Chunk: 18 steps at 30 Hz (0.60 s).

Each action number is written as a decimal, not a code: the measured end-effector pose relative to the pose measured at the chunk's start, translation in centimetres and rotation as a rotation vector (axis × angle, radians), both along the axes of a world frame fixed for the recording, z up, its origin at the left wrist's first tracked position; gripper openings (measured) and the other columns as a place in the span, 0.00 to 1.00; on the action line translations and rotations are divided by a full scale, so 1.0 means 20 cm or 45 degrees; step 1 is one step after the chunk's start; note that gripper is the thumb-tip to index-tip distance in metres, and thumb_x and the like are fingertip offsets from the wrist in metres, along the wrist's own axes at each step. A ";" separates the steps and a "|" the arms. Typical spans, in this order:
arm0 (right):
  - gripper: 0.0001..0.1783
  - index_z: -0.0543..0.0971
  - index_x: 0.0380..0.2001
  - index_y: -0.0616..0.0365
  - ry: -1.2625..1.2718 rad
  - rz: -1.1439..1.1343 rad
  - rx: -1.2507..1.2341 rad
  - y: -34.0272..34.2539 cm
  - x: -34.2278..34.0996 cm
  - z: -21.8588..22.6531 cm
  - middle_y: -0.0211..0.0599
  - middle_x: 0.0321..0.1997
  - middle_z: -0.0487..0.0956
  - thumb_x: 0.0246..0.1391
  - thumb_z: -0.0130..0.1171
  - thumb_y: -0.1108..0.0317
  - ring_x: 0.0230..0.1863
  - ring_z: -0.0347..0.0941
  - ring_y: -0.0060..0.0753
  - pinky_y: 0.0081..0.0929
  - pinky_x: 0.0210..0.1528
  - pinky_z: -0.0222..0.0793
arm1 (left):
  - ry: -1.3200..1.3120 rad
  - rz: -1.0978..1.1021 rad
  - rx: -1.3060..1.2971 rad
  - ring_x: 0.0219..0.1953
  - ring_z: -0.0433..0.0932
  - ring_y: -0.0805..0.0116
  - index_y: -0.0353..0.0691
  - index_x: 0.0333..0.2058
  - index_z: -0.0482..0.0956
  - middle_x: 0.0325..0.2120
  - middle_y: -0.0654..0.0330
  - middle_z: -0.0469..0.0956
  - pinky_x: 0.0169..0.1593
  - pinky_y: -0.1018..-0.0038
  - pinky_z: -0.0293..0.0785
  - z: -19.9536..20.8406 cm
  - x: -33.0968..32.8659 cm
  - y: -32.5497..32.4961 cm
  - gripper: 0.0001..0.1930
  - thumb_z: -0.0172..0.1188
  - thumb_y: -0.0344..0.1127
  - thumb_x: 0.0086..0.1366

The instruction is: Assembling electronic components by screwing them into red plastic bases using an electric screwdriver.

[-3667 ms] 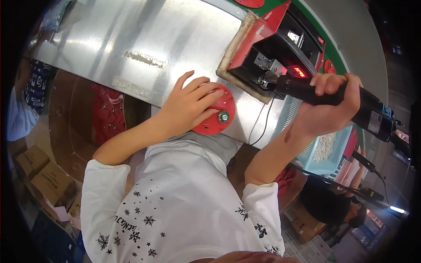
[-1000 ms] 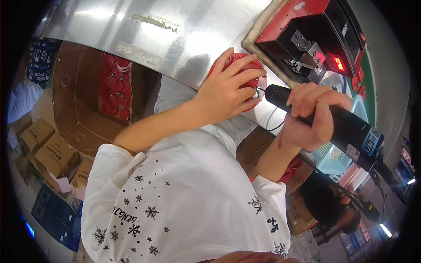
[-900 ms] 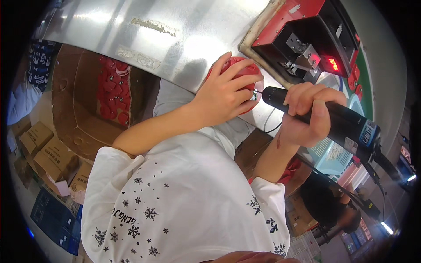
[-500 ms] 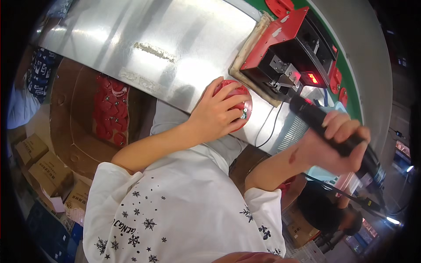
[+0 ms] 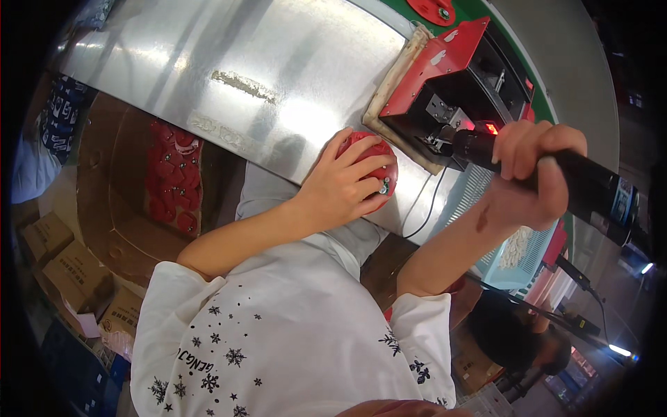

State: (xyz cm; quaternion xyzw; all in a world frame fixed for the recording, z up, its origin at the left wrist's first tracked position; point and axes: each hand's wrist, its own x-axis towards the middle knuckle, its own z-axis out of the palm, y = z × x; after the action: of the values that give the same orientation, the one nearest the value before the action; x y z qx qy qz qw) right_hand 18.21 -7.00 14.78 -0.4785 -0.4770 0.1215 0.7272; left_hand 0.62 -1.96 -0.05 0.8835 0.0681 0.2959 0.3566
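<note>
My left hand [image 5: 342,179] grips a round red plastic part [image 5: 384,170] at the near edge of the metal table, fingers curled over its top. Small pale and green details show on the part's right side, while my palm and fingers cover the rest. My right hand [image 5: 536,163] is wrapped around a black electric screwdriver [image 5: 587,182], held roughly level. Its front end points left and meets the metal outlet of a red and black screw feeder [image 5: 439,83], which has a lit red display. Whether a screw sits on the tip is too small to tell.
A light blue plastic basket [image 5: 517,267] with whitish contents stands below my right forearm. At left, a large cardboard box [image 5: 114,187] contains several red parts [image 5: 174,177]. A green belt [image 5: 535,101] runs behind the feeder, carrying a red part [image 5: 432,10]. A thin black cable [image 5: 432,208] hangs near the table edge.
My right hand has raised the screwdriver and brought its front end up and left to the feeder's outlet. My left hand has stayed on the red part, almost still.
</note>
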 end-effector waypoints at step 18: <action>0.13 0.70 0.33 0.61 0.390 -0.142 0.013 -0.33 -0.33 -0.24 0.29 0.13 0.61 0.48 0.44 0.64 0.12 0.55 0.22 0.24 0.18 0.55 | 0.178 -0.207 0.164 0.56 0.60 0.57 0.40 0.32 0.74 0.47 0.60 0.67 0.58 0.52 0.53 0.02 -0.03 0.05 0.27 0.70 0.48 0.34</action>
State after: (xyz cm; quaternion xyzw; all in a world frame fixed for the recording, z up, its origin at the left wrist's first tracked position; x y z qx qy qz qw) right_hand 11.55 -13.55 9.95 -0.4765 -0.3339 0.1499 0.7994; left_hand 0.04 -1.03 0.28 0.9256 0.0017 0.2075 0.3164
